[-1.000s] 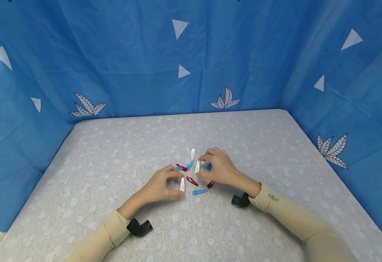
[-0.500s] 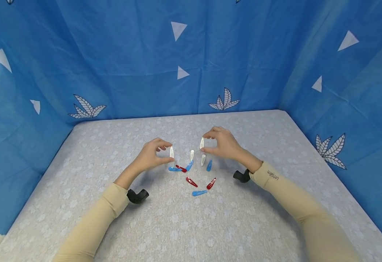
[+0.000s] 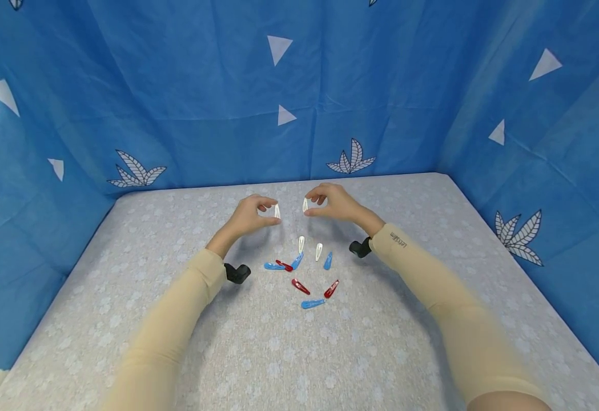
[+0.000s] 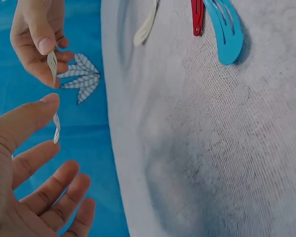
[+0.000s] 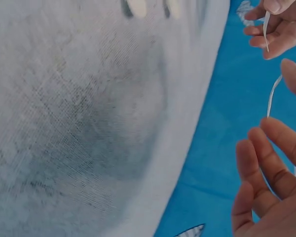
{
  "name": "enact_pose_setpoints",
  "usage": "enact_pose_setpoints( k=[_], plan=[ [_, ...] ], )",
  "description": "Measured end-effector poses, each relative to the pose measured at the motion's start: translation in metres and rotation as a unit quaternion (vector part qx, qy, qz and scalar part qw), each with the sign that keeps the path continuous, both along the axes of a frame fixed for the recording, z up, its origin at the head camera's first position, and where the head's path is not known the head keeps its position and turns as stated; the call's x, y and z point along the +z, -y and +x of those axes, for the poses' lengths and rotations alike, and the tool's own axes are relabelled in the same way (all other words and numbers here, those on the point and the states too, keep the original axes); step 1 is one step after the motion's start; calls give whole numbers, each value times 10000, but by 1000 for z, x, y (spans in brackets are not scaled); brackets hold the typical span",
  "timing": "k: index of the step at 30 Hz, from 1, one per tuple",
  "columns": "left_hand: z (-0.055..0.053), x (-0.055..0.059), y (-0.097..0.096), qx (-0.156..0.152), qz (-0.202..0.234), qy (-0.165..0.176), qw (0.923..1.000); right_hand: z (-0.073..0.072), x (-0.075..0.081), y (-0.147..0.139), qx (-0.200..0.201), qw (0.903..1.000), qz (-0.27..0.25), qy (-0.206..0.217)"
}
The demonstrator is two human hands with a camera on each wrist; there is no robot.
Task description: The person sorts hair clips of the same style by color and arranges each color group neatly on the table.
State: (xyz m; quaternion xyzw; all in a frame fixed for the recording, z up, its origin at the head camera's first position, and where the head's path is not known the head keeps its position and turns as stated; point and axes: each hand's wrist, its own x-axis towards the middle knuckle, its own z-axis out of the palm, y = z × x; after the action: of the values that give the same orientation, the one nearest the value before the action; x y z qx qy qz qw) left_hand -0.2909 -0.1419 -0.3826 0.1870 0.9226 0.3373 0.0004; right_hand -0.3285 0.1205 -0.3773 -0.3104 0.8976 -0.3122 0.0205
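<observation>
My left hand pinches a white snap hair clip by its two ends, between thumb and index finger. A second white hair clip is held the same way by my right hand. Both hands are raised above the far part of the table, facing each other with a small gap between the clips. In the left wrist view, the left hand's other fingers are spread loosely below its clip. The right wrist view has the right hand's clip edge-on, slightly bowed.
Nearer me on the patterned tablecloth lie two white clips, one of them upright in view, blue clips and red clips. A red clip overlaps a blue one. Blue curtains stand behind and at both sides.
Both hands, each with its white clip, have moved from among the loose clips to the far part of the table and closer together. The loose clips lie as before.
</observation>
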Motion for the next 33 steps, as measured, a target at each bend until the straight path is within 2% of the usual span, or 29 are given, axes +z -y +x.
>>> enact_pose_setpoints(
  k=[6,13,18,23,27,33],
  plan=[
    [-15,-10,-9,62,75,352,9993,-12,-12,6,147,9992,97,368],
    [-24,-20,-17,252,89,567,9980,-21,-28,12,206,9977,250,592],
    [-26,-30,-20,237,-14,637,9977,-22,-34,15,392,9966,258,677],
    [-27,-40,-21,126,-179,469,9987,-22,-38,18,399,9958,358,748],
    [-28,-44,-22,138,-196,330,9992,-21,-39,20,367,9959,383,733],
    [-27,-46,-24,296,-273,489,9980,-19,-42,25,484,9961,533,507]
  ],
)
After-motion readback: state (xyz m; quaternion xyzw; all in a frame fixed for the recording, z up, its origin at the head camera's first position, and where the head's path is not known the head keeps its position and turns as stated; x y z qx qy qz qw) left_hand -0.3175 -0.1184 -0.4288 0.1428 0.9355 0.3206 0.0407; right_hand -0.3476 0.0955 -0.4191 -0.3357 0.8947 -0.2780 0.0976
